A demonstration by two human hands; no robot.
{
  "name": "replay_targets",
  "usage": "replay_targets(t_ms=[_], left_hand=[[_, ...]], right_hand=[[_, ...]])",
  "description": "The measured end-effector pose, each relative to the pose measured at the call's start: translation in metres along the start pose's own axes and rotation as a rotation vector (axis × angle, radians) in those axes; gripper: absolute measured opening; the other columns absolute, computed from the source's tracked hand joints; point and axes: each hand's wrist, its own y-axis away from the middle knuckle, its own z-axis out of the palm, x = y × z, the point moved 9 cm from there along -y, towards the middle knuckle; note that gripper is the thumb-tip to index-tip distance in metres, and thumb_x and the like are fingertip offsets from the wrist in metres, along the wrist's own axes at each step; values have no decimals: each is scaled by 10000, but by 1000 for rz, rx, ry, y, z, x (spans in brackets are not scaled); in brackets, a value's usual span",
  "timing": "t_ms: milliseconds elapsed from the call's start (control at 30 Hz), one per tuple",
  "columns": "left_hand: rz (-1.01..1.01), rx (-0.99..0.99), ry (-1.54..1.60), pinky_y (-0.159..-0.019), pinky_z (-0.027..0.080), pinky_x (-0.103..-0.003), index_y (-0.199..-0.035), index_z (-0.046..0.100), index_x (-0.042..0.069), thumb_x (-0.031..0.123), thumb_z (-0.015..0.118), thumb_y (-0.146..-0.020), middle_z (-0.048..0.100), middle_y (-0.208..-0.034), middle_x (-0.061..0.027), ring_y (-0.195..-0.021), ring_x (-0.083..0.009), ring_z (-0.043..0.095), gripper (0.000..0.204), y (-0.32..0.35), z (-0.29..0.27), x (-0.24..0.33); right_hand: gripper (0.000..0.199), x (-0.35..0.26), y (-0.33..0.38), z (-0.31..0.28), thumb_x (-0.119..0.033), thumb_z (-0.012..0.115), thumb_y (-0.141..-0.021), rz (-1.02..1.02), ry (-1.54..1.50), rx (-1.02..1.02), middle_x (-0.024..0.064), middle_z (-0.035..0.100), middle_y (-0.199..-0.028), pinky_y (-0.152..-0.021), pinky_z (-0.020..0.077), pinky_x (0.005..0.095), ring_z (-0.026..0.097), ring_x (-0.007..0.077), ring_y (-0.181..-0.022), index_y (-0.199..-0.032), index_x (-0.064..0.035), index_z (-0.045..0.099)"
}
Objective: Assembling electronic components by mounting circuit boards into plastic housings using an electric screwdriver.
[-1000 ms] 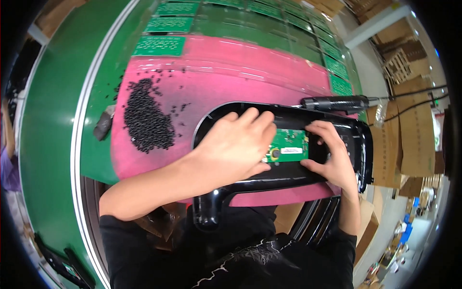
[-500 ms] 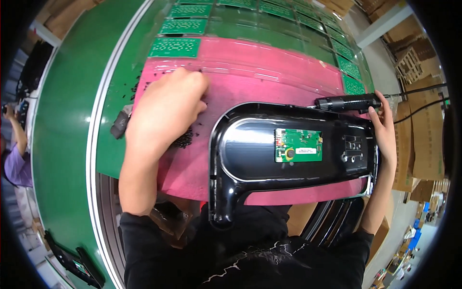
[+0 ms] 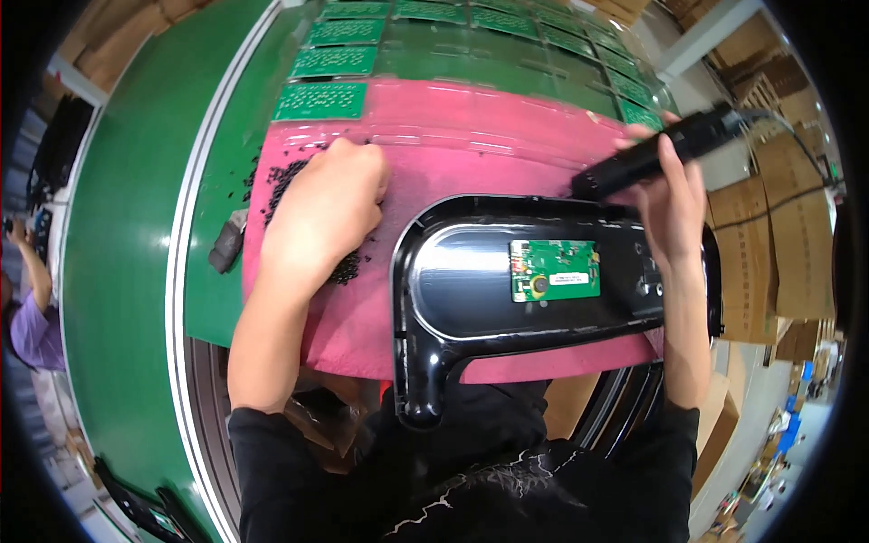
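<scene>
My left hand [image 3: 333,204] is closed above the pink mat [image 3: 444,163], its fingertips curled out of sight, so what they hold, if anything, is hidden. Small black screws [image 3: 285,185] lie in a pile beside it, and more lie under its wrist. In my right hand [image 3: 672,213] is a corded black electric screwdriver [image 3: 674,149], tilted with its front end toward the left. Below both hands rests a glossy black plastic housing [image 3: 462,290], long with a downward arm at its left end. A green circuit board [image 3: 563,276] sits inside it.
Clear trays with rows of green circuit boards [image 3: 330,61] stand at the far side. A dark grey lump [image 3: 226,246] lies on the green table left of the mat. Cardboard boxes [image 3: 778,244] stand at right. Another person in a purple sleeve [image 3: 34,330] is at far left.
My right hand has lifted the screwdriver from beside the housing's far right edge and swung it upward and left. My left hand stays closed near the screws, having shifted slightly.
</scene>
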Motion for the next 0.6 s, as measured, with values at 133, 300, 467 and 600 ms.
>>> replay_targets(t_ms=[133,300,467,600], left_hand=[[51,72,157,-685,518,-486,-755,639,-54,-45,654,-632,635,-751,-260,-769,-428,654,124,2,-17,9],[86,91,584,-670,529,-268,-848,687,-47,-45,687,-737,671,-751,-85,-717,-129,658,112,-1,-29,48],[233,-199,1146,-707,531,-234,-870,711,-26,-83,724,-743,683,-864,-49,-762,-87,630,140,12,9,102],[177,-310,1235,-726,534,-231,-878,710,-27,-89,729,-754,678,-871,-44,-788,-80,639,139,17,22,112]], right_hand=[[359,-7,-8,13,-231,493,-1041,-99,-361,-32,113,570,-1073,-983,434,401,545,247,-1005,-1330,-23,449],[395,-62,24,28,-460,528,-985,-241,-696,-87,-5,478,-743,-752,431,367,464,141,-682,-1120,-89,547],[400,-96,64,60,-409,611,-929,-353,-718,-282,-23,479,-682,-636,369,270,450,84,-565,-1088,-64,487],[400,-112,84,68,-408,657,-871,-445,-619,-304,-27,521,-652,-593,417,269,497,86,-516,-1054,-99,480]])
